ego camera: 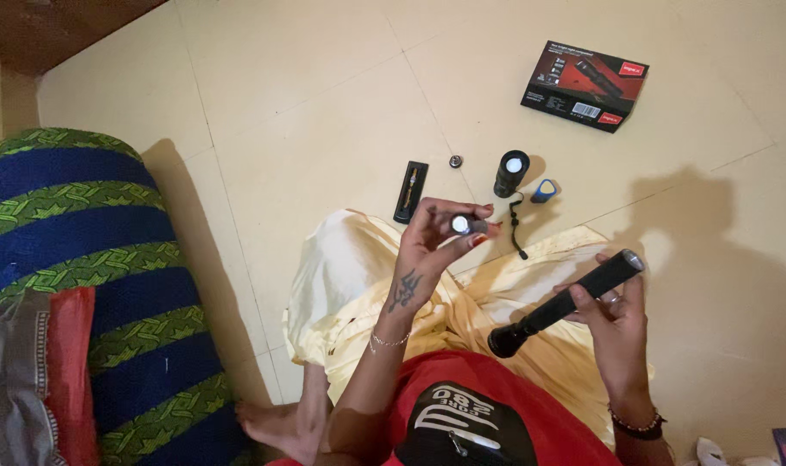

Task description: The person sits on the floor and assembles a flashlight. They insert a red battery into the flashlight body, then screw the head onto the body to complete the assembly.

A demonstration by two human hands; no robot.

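Observation:
My left hand [440, 237] is raised over my lap and pinches a small round silver-faced part [462, 225] between its fingertips. My right hand [613, 306] grips a long black flashlight body [565, 302], tilted with its wide end toward me. On the tiled floor beyond lie a black flashlight head [510, 171] with a cord, a black battery holder [411, 191], a small metal ring [455, 161] and a blue cap [544, 191].
A black and red flashlight box [585, 85] lies on the floor at the back right. A blue and green patterned cushion [82, 259] fills the left side. My lap is covered with pale yellow cloth [358, 285].

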